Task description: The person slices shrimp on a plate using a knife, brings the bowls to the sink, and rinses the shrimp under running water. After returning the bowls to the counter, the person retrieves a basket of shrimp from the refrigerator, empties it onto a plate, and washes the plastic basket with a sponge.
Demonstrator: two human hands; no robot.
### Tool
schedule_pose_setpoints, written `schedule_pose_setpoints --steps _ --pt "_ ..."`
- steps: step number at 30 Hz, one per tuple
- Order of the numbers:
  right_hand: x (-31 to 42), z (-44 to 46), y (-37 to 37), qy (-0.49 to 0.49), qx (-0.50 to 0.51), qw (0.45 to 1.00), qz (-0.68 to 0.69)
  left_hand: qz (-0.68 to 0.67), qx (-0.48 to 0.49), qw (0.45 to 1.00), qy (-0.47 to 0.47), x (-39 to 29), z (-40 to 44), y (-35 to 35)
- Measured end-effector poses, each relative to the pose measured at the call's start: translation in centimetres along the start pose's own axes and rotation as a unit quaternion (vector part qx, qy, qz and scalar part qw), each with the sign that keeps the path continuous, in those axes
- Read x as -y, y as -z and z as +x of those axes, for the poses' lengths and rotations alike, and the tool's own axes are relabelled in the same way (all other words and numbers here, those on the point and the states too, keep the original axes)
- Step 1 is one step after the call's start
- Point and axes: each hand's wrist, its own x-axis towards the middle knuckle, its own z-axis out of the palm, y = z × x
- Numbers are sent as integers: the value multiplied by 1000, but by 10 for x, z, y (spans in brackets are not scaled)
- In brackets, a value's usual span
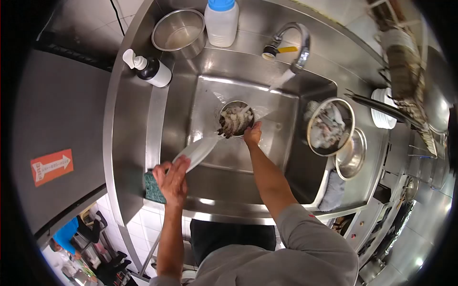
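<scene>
Over the sink basin (229, 162), my right hand (253, 134) grips the rim of a small round metal bowl (254, 118). Pale and brownish pieces of raw seafood (236, 119) fill the bowl; their exact kind is unclear. My left hand (174, 180) is closed on a white plate (199, 151), seen almost edge-on and tilted towards the bowl. The plate's far end comes close to the seafood; whether they touch I cannot tell. Below my left hand, a green scouring pad (155, 186) lies on the sink's edge.
Water runs from the curved faucet (301, 52). At the right rim are a strainer (353, 117) of pale seafood, a metal bowl (355, 159) and a grey cloth (332, 191). A pump bottle (155, 71), steel pot (179, 33) and white jug (222, 26) stand behind.
</scene>
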Motion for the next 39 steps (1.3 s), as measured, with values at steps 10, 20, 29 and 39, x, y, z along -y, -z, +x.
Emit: schedule_pose_setpoints --steps 10,20,29,39 --pt "36 8 -4 144 -182 973 14 -49 24 998 21 28 -14 8" --pt "49 -87 164 81 -123 943 299 -470 65 769 428 55 17 -102" --pt "24 -128 358 -70 -355 829 426 -549 291 750 227 -44 139 -266" --pt "43 -173 280 67 -236 942 228 -339 196 908 153 -11 118 -190"
